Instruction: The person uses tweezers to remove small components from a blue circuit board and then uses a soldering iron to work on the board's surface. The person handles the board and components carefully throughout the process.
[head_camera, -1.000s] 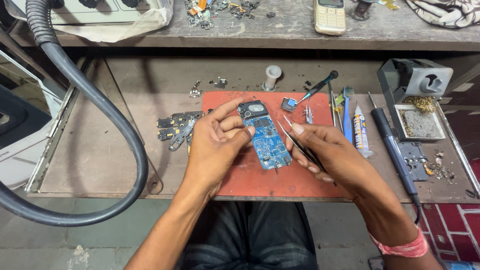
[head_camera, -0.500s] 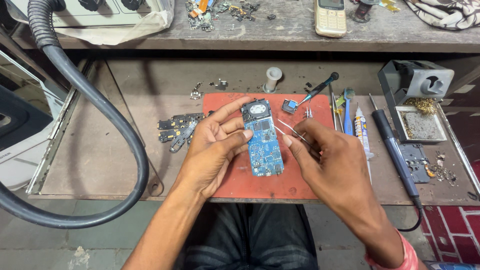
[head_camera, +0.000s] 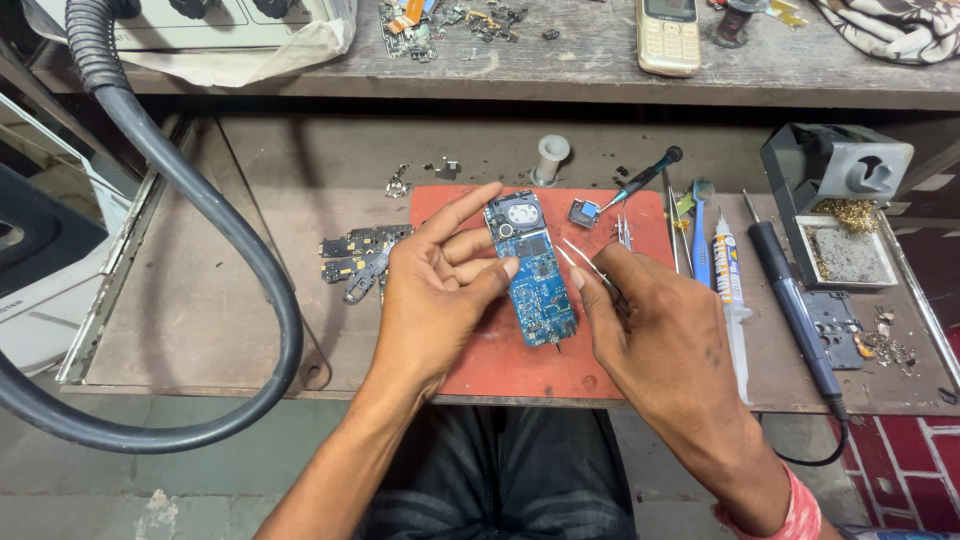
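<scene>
Circuit board (head_camera: 535, 275), blue and narrow, stripped from a small handset, lies lengthwise on the red work mat (head_camera: 500, 360) at the centre of the table (head_camera: 200, 310), its round speaker part at the 12 o'clock end and its connector end toward 6 o'clock. Left hand (head_camera: 440, 290) steadies it from 9 o'clock: the fingers are spread, with the tip of one pressed on the board's left edge near mid-length, the others raised clear. Right hand (head_camera: 650, 320) comes in from 3 o'clock with its fingers closed on a pair of fine metal tweezers (head_camera: 580, 258), whose tips point toward 10 o'clock and end just beside the board's right edge; whether they touch it cannot be told. As a judgement, the board is light, thin and stiff, apt to slide on the mat unless pinned, and fragile where small soldered parts stand on its face; the bare long edges are the safer place to take hold. At 9 o'clock of the mat lie loose phone parts (head_camera: 360, 255); at 1 o'clock a small screwdriver (head_camera: 640, 180); at 3 o'clock a soldering iron (head_camera: 795, 300) and its stand (head_camera: 840, 170).
</scene>
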